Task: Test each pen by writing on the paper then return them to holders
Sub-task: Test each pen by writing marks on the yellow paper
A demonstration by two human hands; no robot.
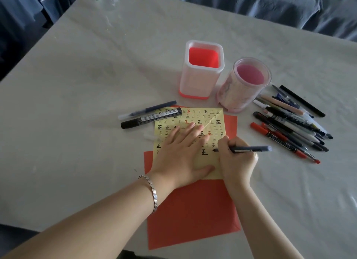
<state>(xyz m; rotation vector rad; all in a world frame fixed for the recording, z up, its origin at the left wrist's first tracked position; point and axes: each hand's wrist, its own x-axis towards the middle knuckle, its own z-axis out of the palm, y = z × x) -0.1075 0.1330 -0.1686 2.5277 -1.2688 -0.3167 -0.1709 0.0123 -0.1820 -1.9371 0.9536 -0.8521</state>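
Writing stroke under way: the right hand (236, 160) has its grip clamped on a blue-grey pen (251, 149), fingers curled round the barrel. The tip is down on the yellow paper (216, 115), just right of a black character. The pen's long axis runs nearly level across the view, tip left, back end right.

The left hand (181, 154) lies flat on the paper, fingers straight, holding nothing. The paper rests on a red sheet (193, 210) on the surface (96, 84).

The square holder (193, 84) and round holder (237, 96) stand upright beyond the paper; no pens show in either.

Judgement: the round holder lies ahead of the right hand and nearer to it, so returning the pen means lifting it forward and turning it upright.

A pile of pens (289, 127) lies to the right, and a black marker (152, 117) crosses the paper's far-left corner.
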